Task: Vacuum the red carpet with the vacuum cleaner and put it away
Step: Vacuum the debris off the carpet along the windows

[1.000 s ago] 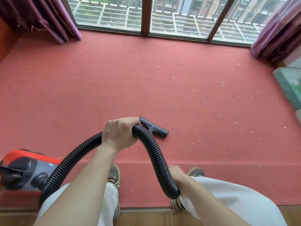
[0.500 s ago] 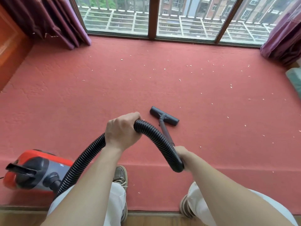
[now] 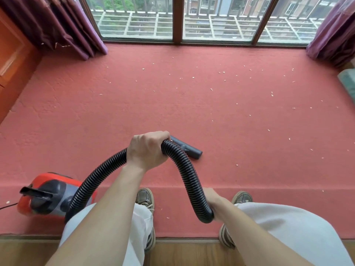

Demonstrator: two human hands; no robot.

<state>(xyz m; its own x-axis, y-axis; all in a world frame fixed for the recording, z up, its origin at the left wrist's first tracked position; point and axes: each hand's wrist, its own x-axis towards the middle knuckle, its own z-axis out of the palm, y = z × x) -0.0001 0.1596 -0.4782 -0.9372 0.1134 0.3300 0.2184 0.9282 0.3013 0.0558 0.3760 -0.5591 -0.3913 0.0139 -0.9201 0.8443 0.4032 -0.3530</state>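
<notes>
The red-and-grey vacuum cleaner (image 3: pixel 50 191) sits at the speck-strewn red carpet's (image 3: pixel 172 110) near-left edge, nozzle (image 3: pixel 192 149) lying mid-carpet.

Soft, even daylight comes in through the wide window (image 3: pixel 134 20) at the far side. The red carpet (image 3: pixel 192 108) is brightest near the glass and becomes a little darker toward the near edge. Shadows are weak: a faint one lies beside the vacuum nozzle (image 3: pixel 194 151), and another lies under the black hose (image 3: pixel 188 179). The ribs of the hose carry small pale highlights. The purple curtain (image 3: pixel 57 24) at the far left is dark in its folds. The wide lens bends the window frame and stretches the corners outward. The middle is sharp; the white crumbs (image 3: pixel 211 89) toward the far right look slightly soft.
</notes>
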